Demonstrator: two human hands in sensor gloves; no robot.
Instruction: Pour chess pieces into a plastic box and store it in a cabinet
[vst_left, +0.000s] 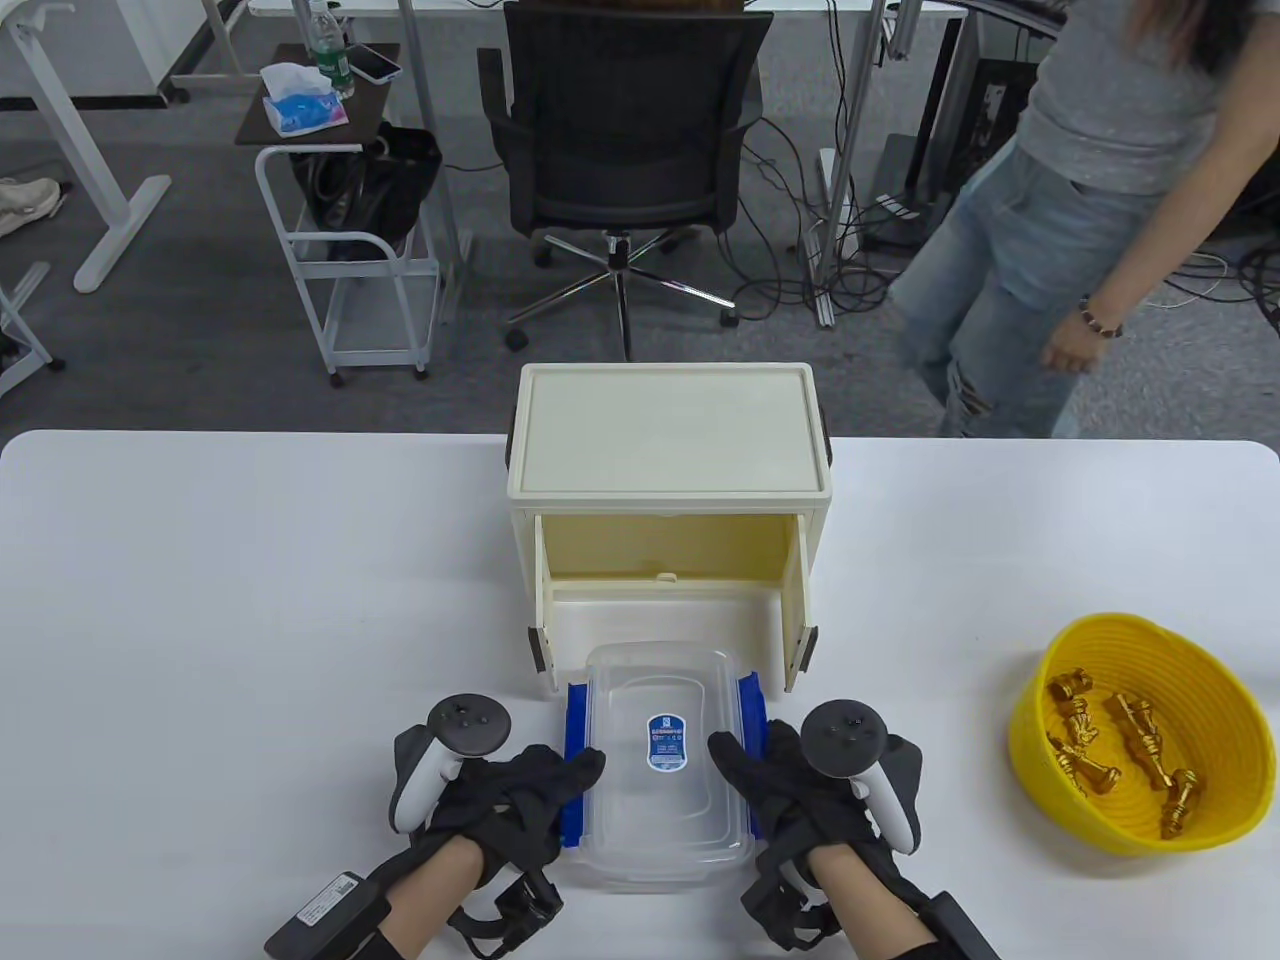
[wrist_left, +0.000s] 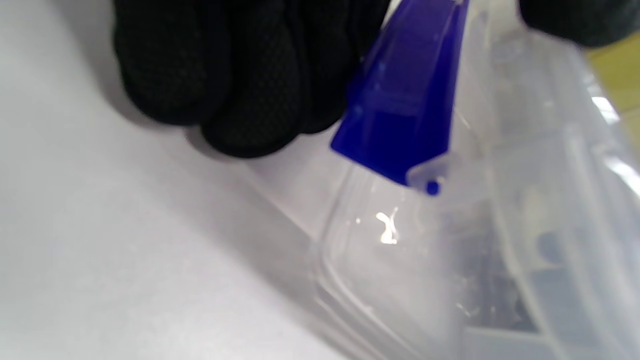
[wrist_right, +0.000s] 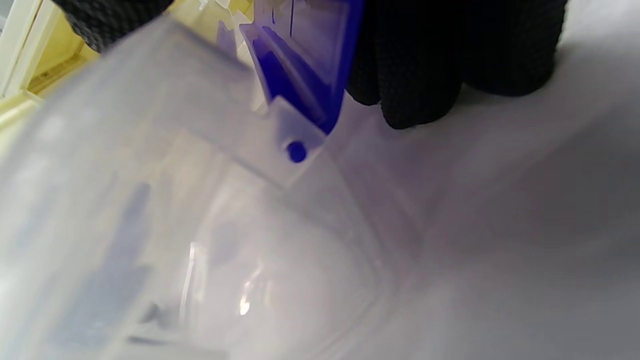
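Observation:
A clear plastic box (vst_left: 665, 765) with its lid on and blue side clips sits on the white table in front of the open cream cabinet (vst_left: 668, 470). My left hand (vst_left: 530, 790) grips the box's left side, thumb on the lid, fingers (wrist_left: 240, 75) under the blue clip (wrist_left: 405, 100). My right hand (vst_left: 775, 785) grips the right side likewise, fingers (wrist_right: 450, 55) by the other blue clip (wrist_right: 305, 65). Gold chess pieces (vst_left: 1120, 750) lie in a yellow bowl (vst_left: 1135, 735) at the right. The box looks empty.
The cabinet's door is folded down flat toward the box (vst_left: 660, 615). Beyond the table stand an office chair (vst_left: 625, 130), a small cart (vst_left: 345, 200) and a person (vst_left: 1080, 200) at the far right.

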